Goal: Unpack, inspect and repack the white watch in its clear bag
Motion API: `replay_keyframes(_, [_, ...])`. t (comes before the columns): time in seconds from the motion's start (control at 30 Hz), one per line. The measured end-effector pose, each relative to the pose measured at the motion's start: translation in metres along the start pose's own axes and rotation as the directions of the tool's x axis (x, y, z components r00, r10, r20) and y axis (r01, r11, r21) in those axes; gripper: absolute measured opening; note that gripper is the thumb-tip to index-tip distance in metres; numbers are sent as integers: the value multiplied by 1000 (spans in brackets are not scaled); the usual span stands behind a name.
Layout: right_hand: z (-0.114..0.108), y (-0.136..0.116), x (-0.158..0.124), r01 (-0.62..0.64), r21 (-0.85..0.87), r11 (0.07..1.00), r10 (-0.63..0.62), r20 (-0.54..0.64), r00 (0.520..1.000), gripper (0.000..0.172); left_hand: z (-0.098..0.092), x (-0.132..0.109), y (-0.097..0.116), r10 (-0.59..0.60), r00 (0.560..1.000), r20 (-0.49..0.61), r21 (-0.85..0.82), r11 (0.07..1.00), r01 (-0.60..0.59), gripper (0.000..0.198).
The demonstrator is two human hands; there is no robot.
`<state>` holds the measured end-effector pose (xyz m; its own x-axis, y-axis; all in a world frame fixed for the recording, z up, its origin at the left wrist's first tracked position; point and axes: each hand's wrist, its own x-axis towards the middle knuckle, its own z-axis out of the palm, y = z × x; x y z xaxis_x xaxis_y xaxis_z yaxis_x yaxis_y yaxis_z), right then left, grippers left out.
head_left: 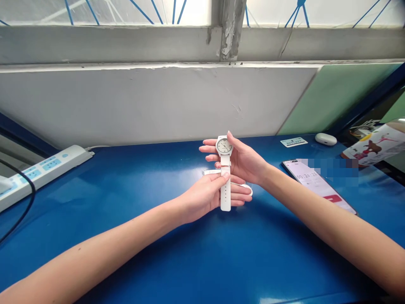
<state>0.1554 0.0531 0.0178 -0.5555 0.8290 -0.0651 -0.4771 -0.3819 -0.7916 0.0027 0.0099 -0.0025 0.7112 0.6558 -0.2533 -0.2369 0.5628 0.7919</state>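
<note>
A white wristwatch (224,146) with a round dial is held up above the blue table, its strap hanging straight down. My right hand (245,158) supports the watch head, the thumb at the edge of the dial and the fingers behind it. Lower down, my left hand (207,192) pinches the holed strap, thumb in front and fingers stretched behind. Behind the hands a white object (248,188) with a rounded end shows in part; its kind is hidden. Another small pale piece (210,172) peeks out left of the strap.
On the blue table (142,261), a power strip (47,169) with a black cable (30,202) lies at the left. To the right are a phone (316,179) showing a timer, a card (294,142), a white earbud case (325,139) and a printed container (376,141). A wall stands behind.
</note>
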Motion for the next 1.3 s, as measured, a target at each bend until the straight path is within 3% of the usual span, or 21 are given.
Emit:
replay_keyframes(0.2, [1,-2,0,31,-11,999,-31,-13,999,51,-4,-4,-2,-79,992,100,28,997,76,37])
replay_keyframes(0.47, [3,-1,0,-33,29,999,34,-23,999,50,-6,-5,-1,-49,996,74,58,997,45,35])
replay_keyframes(0.73, [-1,5,0,-9,-106,994,7,-19,1000,29,-7,-4,2,-15,995,103,93,996,5,37])
replay_keyframes(0.9, [-1,4,0,-10,-77,997,10,-5,1000,39,-2,-2,-1,-15,1000,-20,74,997,16,35])
replay_keyframes(1.0, [-2,3,1,34,-73,997,-35,-19,999,34,3,-2,0,6,994,-112,71,997,2,30])
replay_keyframes(1.13, [-4,1,3,37,-65,997,-39,-27,999,35,5,-3,2,19,995,-97,54,998,-14,29])
replay_keyframes(1.3, [-4,-4,2,-80,-21,997,80,-3,997,59,3,-2,1,3,999,-37,5,1000,-2,28])
